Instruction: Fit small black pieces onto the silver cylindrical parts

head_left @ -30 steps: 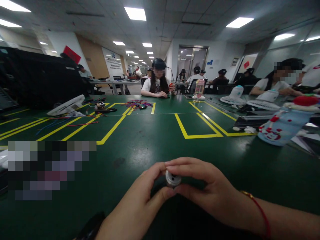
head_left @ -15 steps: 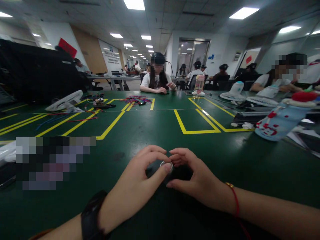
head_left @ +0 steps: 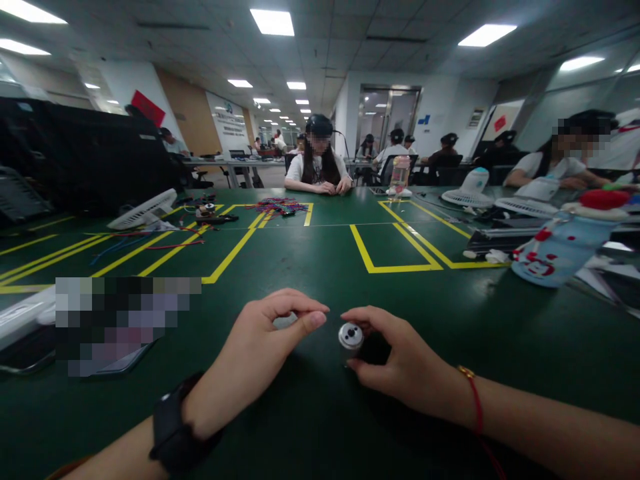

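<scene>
A small silver cylindrical motor (head_left: 351,341) stands upright, its round end with dark holes facing up. My right hand (head_left: 395,347) curls round its right side, the thumb low at the front and the fingers behind the top. To the left, apart from the motor, is my left hand (head_left: 273,340), thumb and fingertips brought together in a pinch. Whether something tiny sits in that pinch I cannot make out. Both hands are just above the green table (head_left: 290,267).
Left lie a blurred-out flat object (head_left: 125,327), a white fan (head_left: 143,210) and loose wires (head_left: 175,245). A wire bundle (head_left: 280,207) is farther back. At right stand a blue bottle (head_left: 550,250) and more fans (head_left: 467,190). A person (head_left: 319,160) sits opposite.
My left hand has drawn away to the left, its thumb off the round metal end. The motor now shows fully, beside my right hand's fingers. The view has tilted slightly.
</scene>
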A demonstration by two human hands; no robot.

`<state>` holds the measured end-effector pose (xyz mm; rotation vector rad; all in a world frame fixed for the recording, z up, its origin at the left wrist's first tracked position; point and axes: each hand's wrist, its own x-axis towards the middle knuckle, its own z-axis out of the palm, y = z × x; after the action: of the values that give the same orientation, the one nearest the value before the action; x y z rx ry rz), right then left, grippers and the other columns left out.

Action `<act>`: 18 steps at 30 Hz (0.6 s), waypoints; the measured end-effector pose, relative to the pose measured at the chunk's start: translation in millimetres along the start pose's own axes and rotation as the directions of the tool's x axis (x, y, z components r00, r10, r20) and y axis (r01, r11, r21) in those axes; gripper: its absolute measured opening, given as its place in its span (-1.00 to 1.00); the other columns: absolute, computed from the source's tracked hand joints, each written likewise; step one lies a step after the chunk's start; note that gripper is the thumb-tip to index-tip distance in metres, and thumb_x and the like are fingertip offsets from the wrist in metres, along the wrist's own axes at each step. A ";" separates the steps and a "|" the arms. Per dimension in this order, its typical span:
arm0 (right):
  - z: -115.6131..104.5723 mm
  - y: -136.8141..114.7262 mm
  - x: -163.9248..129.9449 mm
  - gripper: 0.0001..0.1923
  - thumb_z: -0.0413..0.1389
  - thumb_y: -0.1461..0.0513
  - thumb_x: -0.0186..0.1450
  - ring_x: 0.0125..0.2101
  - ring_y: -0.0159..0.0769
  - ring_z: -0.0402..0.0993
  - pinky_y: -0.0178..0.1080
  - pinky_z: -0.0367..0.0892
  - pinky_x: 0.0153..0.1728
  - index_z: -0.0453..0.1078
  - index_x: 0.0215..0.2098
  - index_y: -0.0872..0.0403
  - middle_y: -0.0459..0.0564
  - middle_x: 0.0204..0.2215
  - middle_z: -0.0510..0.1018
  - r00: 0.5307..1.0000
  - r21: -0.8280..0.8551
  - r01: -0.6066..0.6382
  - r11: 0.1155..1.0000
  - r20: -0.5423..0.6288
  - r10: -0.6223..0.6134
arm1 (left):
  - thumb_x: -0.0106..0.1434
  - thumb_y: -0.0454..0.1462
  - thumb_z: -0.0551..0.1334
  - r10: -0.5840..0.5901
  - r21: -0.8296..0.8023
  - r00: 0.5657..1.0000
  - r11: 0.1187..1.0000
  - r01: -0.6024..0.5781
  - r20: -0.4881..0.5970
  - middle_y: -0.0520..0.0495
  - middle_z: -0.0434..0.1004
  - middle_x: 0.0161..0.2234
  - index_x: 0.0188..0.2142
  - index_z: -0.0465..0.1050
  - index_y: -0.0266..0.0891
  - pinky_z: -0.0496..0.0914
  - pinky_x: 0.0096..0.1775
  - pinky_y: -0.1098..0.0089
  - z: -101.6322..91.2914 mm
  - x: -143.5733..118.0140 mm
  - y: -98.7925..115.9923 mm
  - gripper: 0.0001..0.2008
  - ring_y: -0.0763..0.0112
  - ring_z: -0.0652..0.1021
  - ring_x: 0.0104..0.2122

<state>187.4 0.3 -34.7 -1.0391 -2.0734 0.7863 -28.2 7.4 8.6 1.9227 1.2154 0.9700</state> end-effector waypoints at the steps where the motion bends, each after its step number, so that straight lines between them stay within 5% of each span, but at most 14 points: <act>1: -3.4 1.0 -2.1 -0.53 0.17 0.27 0.10 -0.18 -0.38 0.37 -0.28 0.31 -0.13 0.30 0.00 0.05 -0.03 -0.13 0.42 1.000 -0.031 -0.007 1.000 0.003 0.007 | 0.23 -0.15 0.23 -0.004 0.003 1.000 1.000 0.003 0.030 -0.03 0.58 -0.29 -0.30 0.59 -0.12 0.36 -0.16 0.28 0.9 0.4 -4.2 -0.83 0.26 0.53 -0.24; 10: -4.2 0.6 -3.7 -0.54 0.20 0.21 0.11 -0.15 -0.36 0.35 -0.27 0.28 -0.11 0.27 -0.03 0.04 -0.04 -0.13 0.41 0.993 -0.090 -0.086 0.992 0.071 0.093 | 0.18 -0.20 0.28 0.049 0.275 0.970 0.954 -0.116 0.239 0.00 0.56 -0.22 -0.27 0.61 0.01 0.29 -0.08 0.20 23.4 3.2 -31.9 -0.86 0.21 0.48 -0.15; 14: -11.5 3.1 -3.6 -0.54 0.18 0.18 0.14 -0.17 -0.37 0.38 -0.27 0.31 -0.12 0.23 -0.01 0.04 -0.03 -0.14 0.43 0.997 -0.076 -0.076 0.994 0.009 0.077 | 0.21 -0.15 0.24 0.019 0.139 0.978 0.989 -0.048 0.206 -0.03 0.53 -0.09 -0.03 0.50 0.00 0.30 -0.03 0.21 4.2 -0.3 -27.2 -0.68 0.20 0.47 -0.08; 18: -59.3 22.0 -25.2 -0.48 0.16 0.08 0.17 -0.11 -0.27 0.41 -0.19 0.33 -0.07 0.18 0.04 0.06 0.05 -0.09 0.43 0.969 -0.205 -0.152 0.967 -0.226 0.104 | 0.25 -0.08 0.17 -0.158 0.070 0.987 0.986 0.154 0.041 -0.05 0.54 -0.06 0.02 0.45 -0.04 0.37 -0.11 0.26 -30.2 -9.2 -42.3 -0.64 0.17 0.52 -0.12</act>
<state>254.6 2.5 -24.0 -1.3311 -1.9537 0.4867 -75.1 18.0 -13.2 1.8582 1.3637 0.8081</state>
